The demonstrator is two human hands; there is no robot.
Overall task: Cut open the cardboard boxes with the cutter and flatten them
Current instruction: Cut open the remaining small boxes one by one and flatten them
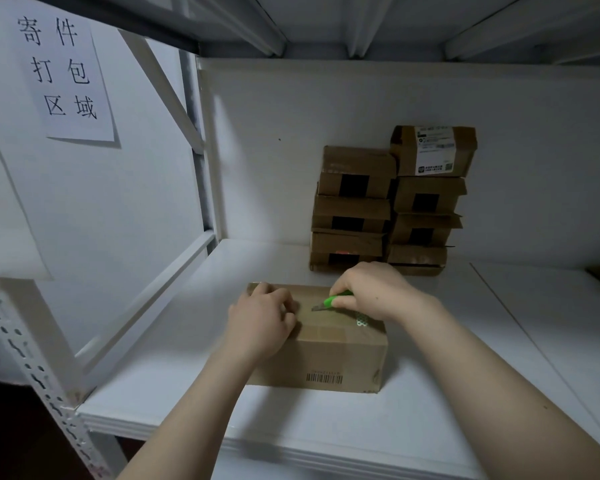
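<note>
While the front box still stands square and unflattened on the white shelf, the task looks to be in its early cutting stage. Well up and to the left of that box, a paper sign hangs on the wall.

Over the box's left top edge lies the left hand, fingers bent and tips pressing on the lid to steady it.

Just right of those fingers, at the middle of the box's top, is the green cutter. Its blade points left and touches the taped seam. The right hand has its fingers curled tightly round the handle above the box's right half. How much of the seam is already slit cannot be told, because the hands cover it.

Behind the box and slightly to its right, two stacks of boxes lean against the back wall, all still box-shaped. No flattened cardboard shows anywhere. I judge that nearly everything remains: finishing this cut, folding this box down, then working through the stacks.
</note>
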